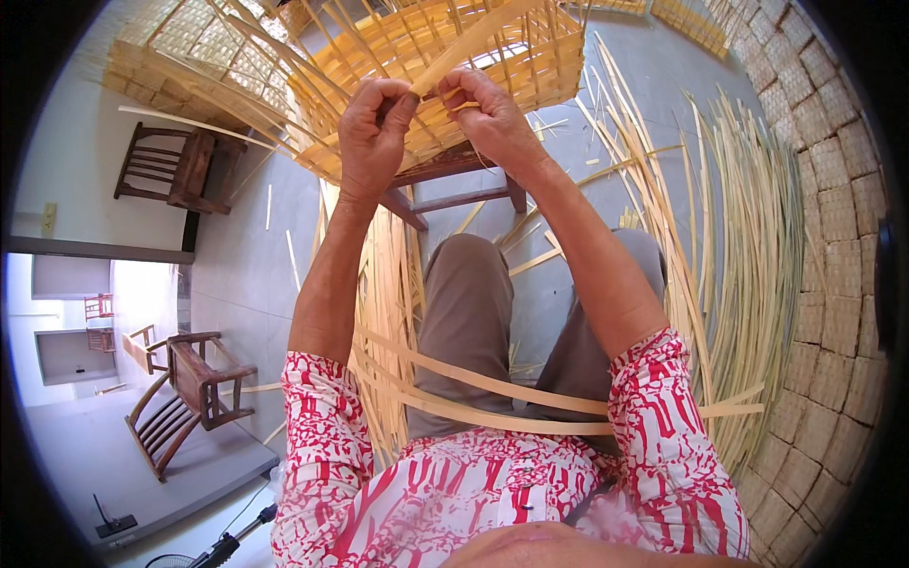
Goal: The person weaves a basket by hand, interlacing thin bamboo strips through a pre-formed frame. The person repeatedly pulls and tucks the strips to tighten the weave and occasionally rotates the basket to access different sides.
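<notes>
A half-woven bamboo basket (544,71) rests on a dark wooden stool (443,166) in front of my knees, with loose upright strips sticking out to the left. My left hand (374,133) is closed, its thumb and finger pinching a wide pale bamboo strip (473,43) near its lower end. That strip slants up to the right across the basket. Close beside it, my right hand (492,123) has its fingers curled in a pinch at the same strip by the near basket wall. Its fingertips are partly hidden.
Long bamboo strips (748,256) lie in a bundle on the right, and more strips (383,275) lie left of my legs. Two strips (492,417) cross my lap. Stacked woven pieces (838,227) line the right side. Wooden chairs (194,379) stand at the left.
</notes>
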The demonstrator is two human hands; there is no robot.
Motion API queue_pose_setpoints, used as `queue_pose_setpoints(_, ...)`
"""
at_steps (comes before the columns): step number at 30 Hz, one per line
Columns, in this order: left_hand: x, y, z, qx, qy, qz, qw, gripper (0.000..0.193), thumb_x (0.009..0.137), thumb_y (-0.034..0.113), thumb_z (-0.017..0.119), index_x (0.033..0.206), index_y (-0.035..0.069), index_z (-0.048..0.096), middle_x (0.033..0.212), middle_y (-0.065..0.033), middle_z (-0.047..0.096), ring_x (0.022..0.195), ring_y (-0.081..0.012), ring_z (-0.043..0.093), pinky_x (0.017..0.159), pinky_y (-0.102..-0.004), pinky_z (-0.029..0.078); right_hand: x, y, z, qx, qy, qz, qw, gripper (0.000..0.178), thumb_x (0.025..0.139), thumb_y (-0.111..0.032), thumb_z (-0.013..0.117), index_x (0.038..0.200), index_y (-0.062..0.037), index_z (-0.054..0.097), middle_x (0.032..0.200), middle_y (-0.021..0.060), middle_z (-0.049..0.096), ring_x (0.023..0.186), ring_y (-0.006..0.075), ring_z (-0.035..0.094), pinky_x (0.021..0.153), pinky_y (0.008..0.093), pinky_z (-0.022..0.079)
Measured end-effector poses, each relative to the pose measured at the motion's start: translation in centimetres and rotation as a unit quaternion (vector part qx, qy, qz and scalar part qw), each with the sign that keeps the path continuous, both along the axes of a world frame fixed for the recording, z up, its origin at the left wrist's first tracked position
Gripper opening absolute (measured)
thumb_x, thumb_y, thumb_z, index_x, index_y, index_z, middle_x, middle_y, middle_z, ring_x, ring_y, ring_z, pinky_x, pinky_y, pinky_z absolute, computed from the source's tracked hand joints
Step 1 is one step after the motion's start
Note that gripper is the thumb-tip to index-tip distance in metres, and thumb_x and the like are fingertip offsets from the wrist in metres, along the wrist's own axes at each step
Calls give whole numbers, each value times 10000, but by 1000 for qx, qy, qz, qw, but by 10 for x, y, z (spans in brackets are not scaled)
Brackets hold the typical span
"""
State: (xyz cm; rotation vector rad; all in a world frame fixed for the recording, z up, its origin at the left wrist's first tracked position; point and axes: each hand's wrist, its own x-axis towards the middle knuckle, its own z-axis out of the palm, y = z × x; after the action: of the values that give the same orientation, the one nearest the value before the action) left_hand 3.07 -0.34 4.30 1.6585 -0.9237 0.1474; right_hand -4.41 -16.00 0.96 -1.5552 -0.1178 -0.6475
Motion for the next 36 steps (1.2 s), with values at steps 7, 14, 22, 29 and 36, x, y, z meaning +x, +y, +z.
queue_pose_setpoints(7,-12,-8,-11,-37,4,52,998,70,921,35,706,917,23,637,816,-8,550,724,-89,534,639,-248,442,8,-2,-9,69,10,1,998,273,857,114,463,1000,-4,664,968,51,610,887,134,575,827,256,483)
queue_pose_setpoints(14,-7,-26,-1,134,-254,181,941,193,913,58,691,1104,55,670,860,-86,685,705,-176,643,625,-300,498,-4,6,-11,200,17,-63,978,269,886,63,487,1065,26,684,986,85,700,801,138,650,750,253,552)
queue_pose_setpoints(22,2,-28,10,303,-212,179,912,427,869,104,695,1282,97,586,843,-128,721,797,-342,700,679,-455,538,-36,-29,-10,427,154,-61,889,222,1020,-191,591,1177,-35,606,982,89,688,821,136,655,767,280,571)
queue_pose_setpoints(29,-5,12,20,312,-186,121,924,476,875,32,689,1321,113,544,863,-119,707,761,-283,707,664,-395,545,-32,-53,-23,501,126,-16,856,232,1000,-212,636,1184,-96,557,998,71,678,881,181,659,785,356,568)
queue_pose_setpoints(36,-40,18,0,31,-289,122,949,286,893,-5,720,1159,46,630,1056,-113,681,855,-159,700,671,-276,574,-41,-54,-21,472,117,0,874,219,1009,-111,572,1224,-98,536,1105,101,692,949,211,678,828,369,560)
